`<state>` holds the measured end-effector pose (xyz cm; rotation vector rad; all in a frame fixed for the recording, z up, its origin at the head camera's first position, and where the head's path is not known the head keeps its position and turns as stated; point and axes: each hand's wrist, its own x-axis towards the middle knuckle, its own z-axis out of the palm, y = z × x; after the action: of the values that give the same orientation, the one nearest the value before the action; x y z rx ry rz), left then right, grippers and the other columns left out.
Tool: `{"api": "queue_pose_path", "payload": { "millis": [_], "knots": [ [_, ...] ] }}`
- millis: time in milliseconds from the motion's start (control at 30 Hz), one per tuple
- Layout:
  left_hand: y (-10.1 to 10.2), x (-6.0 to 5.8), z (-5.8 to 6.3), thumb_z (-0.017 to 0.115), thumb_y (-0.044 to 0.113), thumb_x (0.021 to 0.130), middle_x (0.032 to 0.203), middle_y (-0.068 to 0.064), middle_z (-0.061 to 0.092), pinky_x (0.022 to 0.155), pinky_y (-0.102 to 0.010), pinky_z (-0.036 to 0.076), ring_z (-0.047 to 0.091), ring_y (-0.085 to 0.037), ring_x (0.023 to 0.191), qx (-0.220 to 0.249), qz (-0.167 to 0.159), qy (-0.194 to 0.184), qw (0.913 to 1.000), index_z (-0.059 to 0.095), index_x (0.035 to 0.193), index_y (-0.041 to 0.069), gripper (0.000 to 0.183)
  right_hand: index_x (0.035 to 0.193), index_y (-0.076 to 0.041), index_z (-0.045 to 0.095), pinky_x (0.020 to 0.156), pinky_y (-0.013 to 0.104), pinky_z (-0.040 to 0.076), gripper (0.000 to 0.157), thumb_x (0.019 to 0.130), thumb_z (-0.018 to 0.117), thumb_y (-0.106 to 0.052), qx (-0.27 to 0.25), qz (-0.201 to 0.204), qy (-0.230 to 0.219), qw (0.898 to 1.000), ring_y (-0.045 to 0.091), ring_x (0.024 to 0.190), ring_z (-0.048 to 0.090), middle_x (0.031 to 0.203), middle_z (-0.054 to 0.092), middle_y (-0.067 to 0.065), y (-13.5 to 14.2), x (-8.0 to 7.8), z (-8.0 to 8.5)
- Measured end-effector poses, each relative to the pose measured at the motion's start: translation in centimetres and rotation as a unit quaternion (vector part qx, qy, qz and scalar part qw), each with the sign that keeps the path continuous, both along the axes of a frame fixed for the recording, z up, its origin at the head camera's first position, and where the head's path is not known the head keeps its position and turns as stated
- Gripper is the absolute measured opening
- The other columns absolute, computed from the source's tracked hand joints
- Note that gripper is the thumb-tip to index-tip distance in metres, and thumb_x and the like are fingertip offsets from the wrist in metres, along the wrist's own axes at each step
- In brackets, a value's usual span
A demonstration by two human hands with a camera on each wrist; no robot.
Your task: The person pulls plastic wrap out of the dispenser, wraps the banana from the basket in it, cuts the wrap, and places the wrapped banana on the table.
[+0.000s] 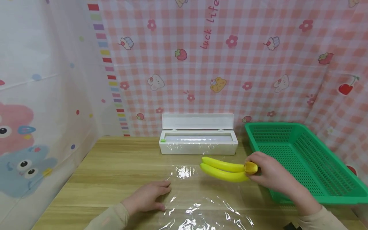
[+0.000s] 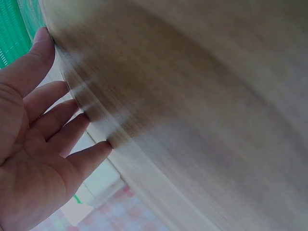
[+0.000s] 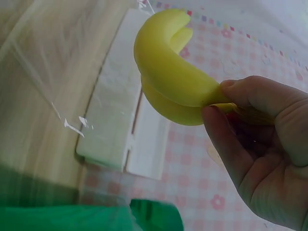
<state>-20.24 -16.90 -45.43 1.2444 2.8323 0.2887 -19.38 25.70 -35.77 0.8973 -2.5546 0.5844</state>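
Note:
My right hand [image 1: 268, 169] pinches a bunch of yellow bananas [image 1: 225, 175] by the stem, thumb on one side and fingers on the other. Two bananas show, their tips pointing left, held over a clear sheet of plastic wrap [image 1: 198, 209] spread on the tabletop. In the right wrist view the bananas [image 3: 168, 67] curve away from the thumb and fingertips. At the left edge of the wrap, my left hand [image 1: 148, 196] rests with fingers spread and extended. The left wrist view shows its fingertips [image 2: 103, 144] touching the table surface.
Behind the wrap stands a white plastic-wrap dispenser [image 1: 198, 148], lid raised, a roll inside. A green perforated basket [image 1: 304, 127] sits at the right, close to my right forearm. Patterned cloth [image 1: 184, 70] hangs behind and beside the wooden table [image 1: 115, 166].

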Motion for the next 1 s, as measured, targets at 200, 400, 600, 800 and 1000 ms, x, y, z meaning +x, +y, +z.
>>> {"api": "queue_pose_path", "payload": {
  "millis": [200,400,600,800,1000],
  "knots": [
    [0.0,-0.1,-0.1,0.082,0.036,0.077,0.139,-0.021,0.054,0.107,-0.041,0.043,0.053,-0.034,0.127,0.008,-0.004,-0.002,1.0,0.061,0.129,-0.004,0.069,0.088,-0.014,0.062,0.059,0.022,0.046,0.033,0.068,0.081,0.005,-0.007,0.019,-0.034,0.999,0.007,0.074,0.045,0.085,0.049,-0.01,-1.4,-0.5,-0.8],
    [0.0,-0.1,-0.1,0.082,0.037,0.077,0.139,-0.02,0.054,0.107,-0.041,0.043,0.053,-0.034,0.126,0.005,-0.005,-0.001,1.0,0.061,0.129,-0.004,0.069,0.089,-0.013,0.061,0.06,0.022,0.047,0.033,0.068,0.08,0.004,-0.007,0.044,-0.035,0.998,0.007,0.075,0.046,0.086,0.05,-0.01,-2.2,-1.1,-1.7],
    [0.0,-0.2,-0.1,0.081,0.037,0.077,0.14,-0.02,0.054,0.107,-0.042,0.043,0.053,-0.034,0.127,0.005,-0.002,-0.007,1.0,0.061,0.129,-0.004,0.069,0.091,-0.013,0.061,0.062,0.024,0.047,0.034,0.068,0.081,0.002,-0.014,0.082,-0.026,0.996,0.008,0.077,0.047,0.086,0.051,-0.01,-2.9,-2.1,-2.8],
    [0.0,-0.1,0.0,0.082,0.036,0.077,0.14,-0.02,0.054,0.107,-0.042,0.042,0.053,-0.034,0.127,0.003,0.003,-0.013,0.9999,0.061,0.129,-0.003,0.069,0.092,-0.013,0.061,0.065,0.026,0.049,0.035,0.068,0.083,0.001,-0.024,0.11,-0.008,0.994,0.01,0.08,0.049,0.09,0.056,-0.007,-3.3,-3.3,-3.9],
    [0.1,-0.1,0.1,0.082,0.036,0.077,0.141,-0.019,0.054,0.108,-0.043,0.042,0.052,-0.034,0.127,0.002,0.006,-0.017,0.9998,0.061,0.13,-0.003,0.068,0.092,-0.011,0.063,0.066,0.027,0.049,0.031,0.07,0.083,-0.002,-0.027,0.124,-0.019,0.992,0.01,0.081,0.049,0.088,0.056,-0.008,-3.8,-4.2,-5.1]
  ]
}}
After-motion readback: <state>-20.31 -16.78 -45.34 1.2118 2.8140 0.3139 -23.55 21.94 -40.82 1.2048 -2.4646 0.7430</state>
